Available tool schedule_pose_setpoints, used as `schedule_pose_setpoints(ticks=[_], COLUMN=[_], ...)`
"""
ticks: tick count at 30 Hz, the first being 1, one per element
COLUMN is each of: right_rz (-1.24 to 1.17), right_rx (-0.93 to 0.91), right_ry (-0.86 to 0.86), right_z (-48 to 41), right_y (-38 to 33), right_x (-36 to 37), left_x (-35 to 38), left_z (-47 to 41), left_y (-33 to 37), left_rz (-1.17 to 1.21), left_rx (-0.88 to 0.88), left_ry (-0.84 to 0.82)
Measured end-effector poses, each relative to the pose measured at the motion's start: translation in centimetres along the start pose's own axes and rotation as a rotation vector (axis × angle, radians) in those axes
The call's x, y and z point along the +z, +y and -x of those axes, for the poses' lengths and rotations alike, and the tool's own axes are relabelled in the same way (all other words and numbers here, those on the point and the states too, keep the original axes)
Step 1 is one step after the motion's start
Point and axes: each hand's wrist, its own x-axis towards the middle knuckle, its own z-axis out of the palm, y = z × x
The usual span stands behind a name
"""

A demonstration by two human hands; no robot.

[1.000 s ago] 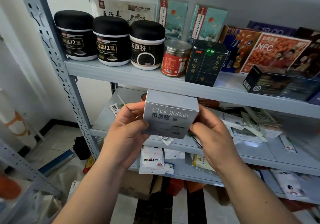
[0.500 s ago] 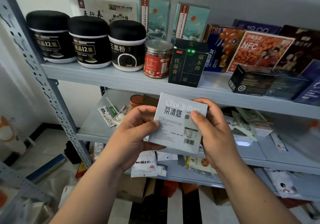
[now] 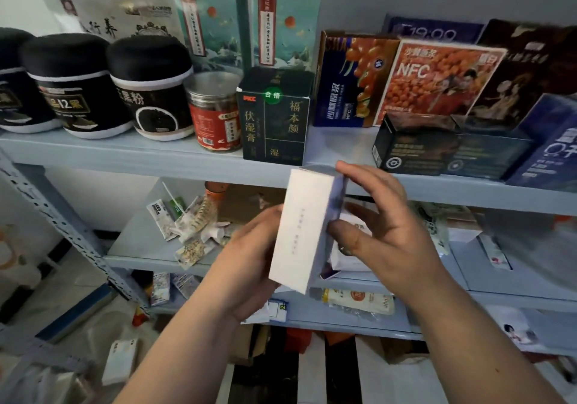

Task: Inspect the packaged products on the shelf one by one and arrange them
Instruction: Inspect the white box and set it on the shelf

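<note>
A pale grey-white box (image 3: 301, 229) stands on end in front of the shelf unit, its narrow side turned toward me. My left hand (image 3: 249, 263) grips it from the left and underneath. My right hand (image 3: 377, 232) holds its far side, fingertips on the top corner and thumb against the right face. Just above it, on the upper shelf (image 3: 156, 157), a dark green box (image 3: 274, 116) stands beside a red-labelled jar (image 3: 215, 113).
Black-lidded tubs (image 3: 150, 88) line the upper shelf's left; orange, blue and dark cartons (image 3: 437, 79) fill its right. Loose sachets (image 3: 187, 225) litter the middle shelf. A perforated steel upright (image 3: 56, 225) runs down the left. Packets lie on the lower shelf and floor.
The box has been turned from its printed face to its narrow plain side. My view has shifted right, so the shelf goods sit further left.
</note>
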Motion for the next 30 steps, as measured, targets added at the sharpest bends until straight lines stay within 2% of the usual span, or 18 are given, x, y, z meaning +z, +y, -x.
schedule_pose_setpoints(ticks=[3, 7, 11, 15, 17, 20, 22, 24, 26, 28, 30], right_rz=[0.015, -0.039, 0.156, 0.327, 0.369, 0.454, 0.492, 0.527, 0.584, 0.618, 0.631], right_rx=[-0.016, 0.011, -0.053, -0.058, -0.054, -0.100, -0.125, -0.146, -0.152, -0.143, -0.138], right_ry=[0.006, 0.002, -0.015, -0.147, -0.186, -0.125, -0.066, -0.033, -0.035, -0.030, -0.002], right_z=[-1.2, -2.3, -3.3, -5.4, -6.2, -7.0, -7.3, -7.7, -8.4, -9.1, -9.8], right_y=[0.5, 1.0, 0.0, -1.9, -2.9, -3.6, -3.8, -3.9, -4.1, -4.1, -3.9], right_x=[-1.5, -2.7, -4.2, -5.9, -6.4, -7.2, -7.5, -7.5, -7.4, -7.1, -6.8], left_x=[1.8, 2.0, 1.9, 2.2, 2.2, 2.2, 2.0, 2.1, 2.2, 1.8, 1.7], left_z=[-0.5, -1.3, -2.2, -2.5, -2.6, -2.7, -3.0, -3.4, -4.0, -4.9, -6.0], left_y=[0.8, 0.9, 1.4, 1.8, 2.3, 4.3, 5.4, 6.3, 6.8, 7.1, 7.3], left_rz=[0.085, 0.031, -0.022, -0.067, -0.229, -0.720, -1.084, -1.293, -1.429, -1.595, -1.743], left_rx=[-0.091, -0.026, 0.079, 0.168, 0.275, 0.469, 0.609, 0.779, 0.903, 0.987, 0.948], left_ry=[-0.085, -0.165, -0.167, -0.078, 0.001, 0.133, 0.322, 0.483, 0.507, 0.456, 0.389])
